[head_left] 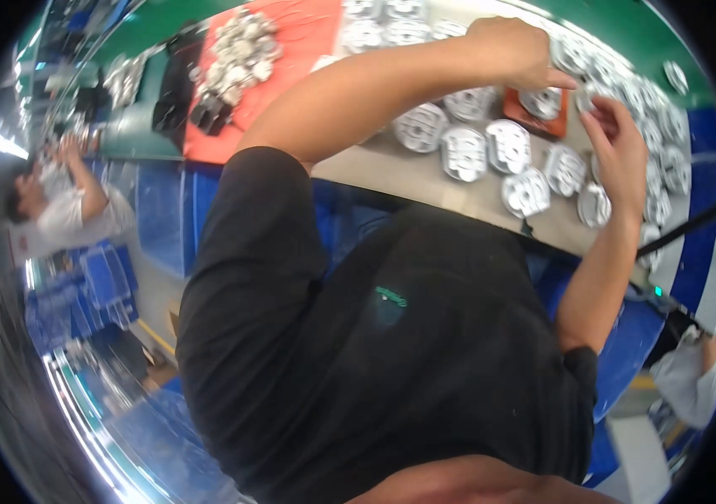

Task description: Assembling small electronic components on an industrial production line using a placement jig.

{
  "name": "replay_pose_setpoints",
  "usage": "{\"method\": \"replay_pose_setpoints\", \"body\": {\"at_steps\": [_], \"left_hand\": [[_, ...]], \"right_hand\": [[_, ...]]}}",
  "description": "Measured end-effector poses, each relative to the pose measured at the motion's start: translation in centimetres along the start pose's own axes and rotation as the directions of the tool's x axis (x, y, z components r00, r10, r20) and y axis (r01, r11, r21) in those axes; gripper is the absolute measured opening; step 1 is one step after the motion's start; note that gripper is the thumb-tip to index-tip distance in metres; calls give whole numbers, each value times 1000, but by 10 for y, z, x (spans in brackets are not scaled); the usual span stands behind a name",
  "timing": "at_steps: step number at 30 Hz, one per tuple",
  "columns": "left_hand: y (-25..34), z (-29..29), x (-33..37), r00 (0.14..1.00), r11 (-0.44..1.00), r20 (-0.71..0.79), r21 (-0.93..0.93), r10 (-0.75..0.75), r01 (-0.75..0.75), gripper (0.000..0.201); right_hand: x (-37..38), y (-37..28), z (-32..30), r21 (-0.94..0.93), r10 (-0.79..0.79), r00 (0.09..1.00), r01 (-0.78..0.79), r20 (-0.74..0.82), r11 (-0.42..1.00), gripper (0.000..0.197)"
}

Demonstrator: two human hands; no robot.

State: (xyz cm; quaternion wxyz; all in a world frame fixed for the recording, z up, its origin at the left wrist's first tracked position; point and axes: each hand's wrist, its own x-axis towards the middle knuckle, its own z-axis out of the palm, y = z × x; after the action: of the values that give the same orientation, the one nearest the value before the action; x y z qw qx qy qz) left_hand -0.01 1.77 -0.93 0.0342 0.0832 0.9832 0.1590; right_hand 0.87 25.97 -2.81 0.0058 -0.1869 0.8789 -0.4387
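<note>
A beige workbench (425,181) carries what look like silvery cast parts (464,154).

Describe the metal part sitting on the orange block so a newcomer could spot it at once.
Start at the beige bench strewn with silvery cast parts. Near its far edge, between the left hand and right hand, lies a small orange block. The part rests on that block; its neighbours all lie straight on the bench.
</note>
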Motion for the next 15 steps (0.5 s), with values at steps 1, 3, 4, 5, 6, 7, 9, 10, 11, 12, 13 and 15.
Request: {"method": "replay_pose_setpoints", "body": {"at_steps": [1, 3, 4, 5, 6, 7, 9, 10, 11, 12, 13, 15], "left_hand": [[-11, -8, -9, 999, 999, -31, -9, -37, 36, 72], [-43, -31, -18, 995, 994, 31, -39, -97, 98, 59], [-70, -56, -46, 980, 989, -151, -89, -130, 118, 47], [-100, -65, -64, 943, 975, -248, -69, -223, 213, 42], [-119, -87, -82, 933, 946, -160, -94, -321, 309, 37], [-153, -86, -97, 877, 912, -297, 46, -378, 408, 36], [-242, -85, -133, 878, 845, -275, 269, -392, 462, 49], [-249, -86, -141, 859, 809, -253, 296, -446, 507, 45], [-251, -87, -148, 834, 769, -236, 323, -499, 552, 41], [-257, -82, -151, 840, 776, -227, 322, -493, 542, 41], [-262, -76, -154, 835, 760, -157, 352, -527, 546, 40], [-271, -67, -154, 827, 750, -79, 379, -556, 541, 40]], "right_hand": [[-1, 1, -1, 16, 5, 1000, -5, 7, 1000, 31], [-6, -1, -5, 35, 12, 1000, -13, 13, 999, 31], [-6, -9, -6, 11, -3, 1000, 3, 20, 1000, 31], [-7, -13, -8, -28, -1, 1000, 2, 13, 1000, 30], [-9, -12, -10, -52, -7, 1000, 7, 5, 999, 30], [-8, -13, -11, -53, -1, 1000, 2, 1, 999, 30], [-8, -18, -12, -22, -4, 1000, 4, 1, 1000, 30], [-8, -21, -10, -20, 8, 1000, -8, -7, 1000, 29], [-9, -25, -9, -25, 20, 1000, -20, -13, 999, 29], [-9, -28, -8, -22, 15, 1000, -15, -5, 1000, 28], [-8, -30, -6, -19, 6, 1000, -6, 4, 1000, 28], [-4, -28, -2, -8, 0, 1000, 0, 10, 1000, 28]]}}
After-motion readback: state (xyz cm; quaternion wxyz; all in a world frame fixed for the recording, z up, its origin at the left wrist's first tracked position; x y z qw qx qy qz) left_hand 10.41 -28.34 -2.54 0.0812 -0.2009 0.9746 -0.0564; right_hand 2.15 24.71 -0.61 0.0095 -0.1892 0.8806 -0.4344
